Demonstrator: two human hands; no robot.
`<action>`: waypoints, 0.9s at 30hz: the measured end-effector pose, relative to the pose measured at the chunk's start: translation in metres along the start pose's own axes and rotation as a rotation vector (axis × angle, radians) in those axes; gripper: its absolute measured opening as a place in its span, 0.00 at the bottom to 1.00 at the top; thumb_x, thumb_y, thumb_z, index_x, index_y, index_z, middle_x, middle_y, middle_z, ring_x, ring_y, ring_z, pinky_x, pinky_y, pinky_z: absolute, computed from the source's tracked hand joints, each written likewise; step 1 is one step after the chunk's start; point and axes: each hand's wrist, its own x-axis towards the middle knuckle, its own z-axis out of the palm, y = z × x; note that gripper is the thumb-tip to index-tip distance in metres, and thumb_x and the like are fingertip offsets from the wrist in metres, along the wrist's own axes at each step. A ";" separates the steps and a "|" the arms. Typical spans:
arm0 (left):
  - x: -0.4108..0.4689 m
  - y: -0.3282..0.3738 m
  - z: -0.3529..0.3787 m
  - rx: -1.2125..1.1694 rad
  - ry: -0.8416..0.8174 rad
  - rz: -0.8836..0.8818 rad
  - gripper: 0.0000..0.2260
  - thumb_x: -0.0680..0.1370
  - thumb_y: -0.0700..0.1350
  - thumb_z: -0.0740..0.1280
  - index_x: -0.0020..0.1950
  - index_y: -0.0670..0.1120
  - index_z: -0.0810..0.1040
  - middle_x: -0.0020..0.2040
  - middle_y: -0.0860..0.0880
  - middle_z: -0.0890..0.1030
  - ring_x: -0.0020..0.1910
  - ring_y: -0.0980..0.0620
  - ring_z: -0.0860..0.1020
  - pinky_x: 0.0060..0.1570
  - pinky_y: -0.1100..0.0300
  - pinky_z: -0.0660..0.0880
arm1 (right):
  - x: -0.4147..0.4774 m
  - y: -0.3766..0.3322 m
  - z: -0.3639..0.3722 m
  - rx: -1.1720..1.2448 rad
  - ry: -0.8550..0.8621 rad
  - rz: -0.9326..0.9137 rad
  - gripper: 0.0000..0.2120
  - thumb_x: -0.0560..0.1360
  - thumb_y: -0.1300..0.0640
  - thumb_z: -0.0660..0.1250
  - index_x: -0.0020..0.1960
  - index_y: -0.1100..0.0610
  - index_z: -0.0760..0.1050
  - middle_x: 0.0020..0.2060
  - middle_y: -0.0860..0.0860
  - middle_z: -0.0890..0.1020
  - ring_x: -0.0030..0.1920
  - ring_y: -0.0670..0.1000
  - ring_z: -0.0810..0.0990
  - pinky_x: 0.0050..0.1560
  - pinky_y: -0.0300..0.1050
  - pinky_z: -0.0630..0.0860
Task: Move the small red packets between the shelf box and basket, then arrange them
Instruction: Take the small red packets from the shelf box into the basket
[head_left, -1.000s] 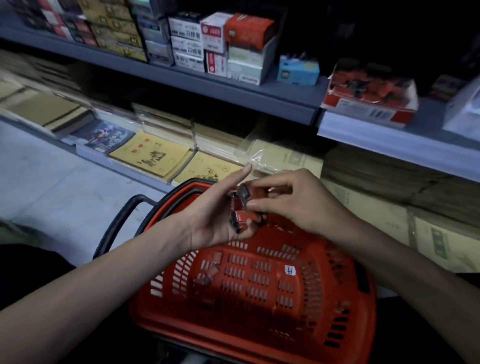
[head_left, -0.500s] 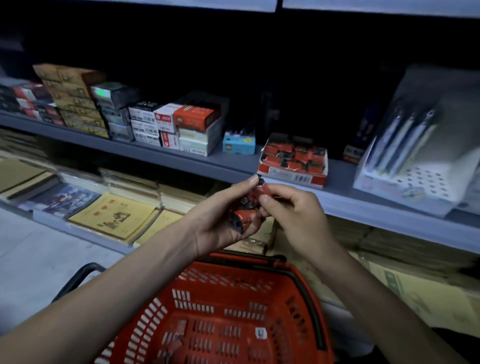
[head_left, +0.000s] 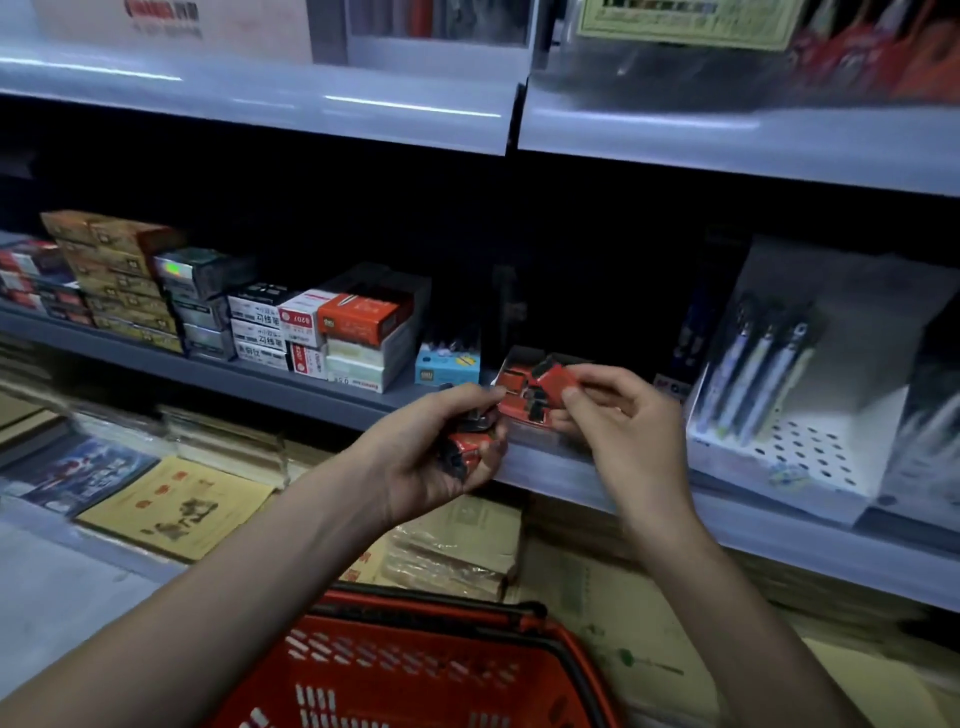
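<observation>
While the right hand (head_left: 618, 426) pinched one small red packet (head_left: 556, 382) between thumb and fingertips, it hung directly over the shelf box (head_left: 519, 413), at the box's right front corner. Whether the packet touched the box I could not tell.

Left hand (head_left: 441, 447): fingers curled round a small stack of red packets (head_left: 467, 447), just left of the box and slightly below its front edge. Exact count not readable; at least two.

Box stood on the grey shelf (head_left: 291, 387), open at the top, with several red packets already lying inside, not squared up.

Basket (head_left: 395, 670): well below the box, on the near side. Only its far wall and rim were in view, so its contents could not be checked.

Assessment: transfer from basket to box appeared under way, roughly mid-course. Done, as far as shown: a batch lifted up to the box, some packets inside it. Left: seat the pinched packet, feed in the left-hand stack one at a time, check the basket for strays, then straighten the rows. Arranging looked not yet begun.

Other: small blue carton (head_left: 447, 366) just left of the box; pen display stand (head_left: 779, 389) to its right.
</observation>
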 end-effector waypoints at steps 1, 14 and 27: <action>0.000 0.004 0.001 0.014 0.020 0.008 0.09 0.75 0.40 0.74 0.53 0.42 0.79 0.47 0.43 0.80 0.38 0.51 0.79 0.27 0.65 0.75 | 0.009 0.002 0.001 -0.075 0.007 -0.031 0.10 0.78 0.64 0.69 0.52 0.49 0.83 0.37 0.51 0.87 0.40 0.56 0.87 0.47 0.58 0.84; 0.004 0.030 0.001 0.144 0.141 0.110 0.07 0.74 0.41 0.76 0.46 0.42 0.79 0.39 0.44 0.82 0.30 0.53 0.78 0.25 0.66 0.71 | 0.086 0.012 0.030 -0.839 -0.012 -0.453 0.08 0.77 0.62 0.72 0.55 0.58 0.84 0.46 0.53 0.85 0.47 0.53 0.84 0.48 0.47 0.82; 0.013 0.023 0.000 0.210 0.088 0.150 0.14 0.74 0.53 0.76 0.52 0.47 0.78 0.37 0.47 0.78 0.29 0.55 0.74 0.17 0.68 0.60 | 0.074 -0.011 0.022 -0.654 -0.152 -0.285 0.09 0.80 0.56 0.68 0.57 0.48 0.84 0.48 0.43 0.85 0.44 0.37 0.79 0.40 0.21 0.69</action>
